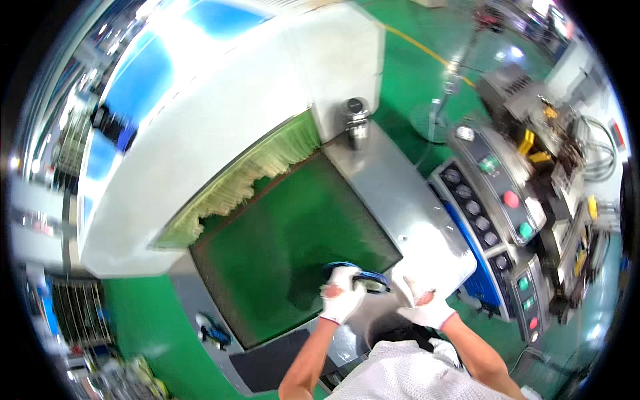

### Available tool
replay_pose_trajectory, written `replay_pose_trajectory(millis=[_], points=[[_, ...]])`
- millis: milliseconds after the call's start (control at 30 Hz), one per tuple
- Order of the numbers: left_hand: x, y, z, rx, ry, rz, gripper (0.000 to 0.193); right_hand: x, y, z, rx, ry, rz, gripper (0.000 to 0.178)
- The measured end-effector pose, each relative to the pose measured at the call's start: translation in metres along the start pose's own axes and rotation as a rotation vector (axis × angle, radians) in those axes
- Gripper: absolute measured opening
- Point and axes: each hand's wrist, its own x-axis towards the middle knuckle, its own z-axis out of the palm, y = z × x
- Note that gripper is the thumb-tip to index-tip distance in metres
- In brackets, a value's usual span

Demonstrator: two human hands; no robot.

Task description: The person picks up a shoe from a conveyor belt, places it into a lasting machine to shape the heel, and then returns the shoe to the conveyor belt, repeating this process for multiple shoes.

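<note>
My left hand (pixel 342 295), in a white glove, is closed on a dark oval piece with a blue rim (pixel 373 281), held over the near edge of a green conveyor belt (pixel 293 233). Part of another blue rim shows just past its fingers; whether it is the same piece I cannot tell. To the right, my gloved right hand (pixel 428 308) has its thumb apart from its fingers. It is beside a glaring white flat patch (pixel 437 257) on the metal ledge, and I cannot tell if they touch. Motion blurs both hands.
A white machine hood (pixel 220 140) with a fringed pale-yellow curtain (pixel 260 177) covers the belt's far end. A dark cylindrical thing (pixel 357 117) stands on the metal frame. Control panels with knobs and buttons (pixel 510 200) rise at the right. A dark mat (pixel 277 360) lies at the near edge.
</note>
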Motion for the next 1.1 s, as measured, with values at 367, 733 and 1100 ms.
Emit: replay_pose_trajectory(millis=[367, 733, 1100], points=[[0.045, 0.348, 0.165, -0.139, -0.648, 0.906, 0.055, -0.226, 0.084, -0.124, 0.816, 0.451, 0.969, 0.064], [0.047, 0.539, 0.439, -0.214, -0.731, 0.886, 0.06, -0.416, 0.164, -0.049, 1.989, 1.832, 0.348, 0.026], [0.086, 0.56, 0.737, 0.362, -0.469, 0.73, 0.085, -0.468, 0.165, -0.046, 1.601, 2.143, 0.737, 0.038]])
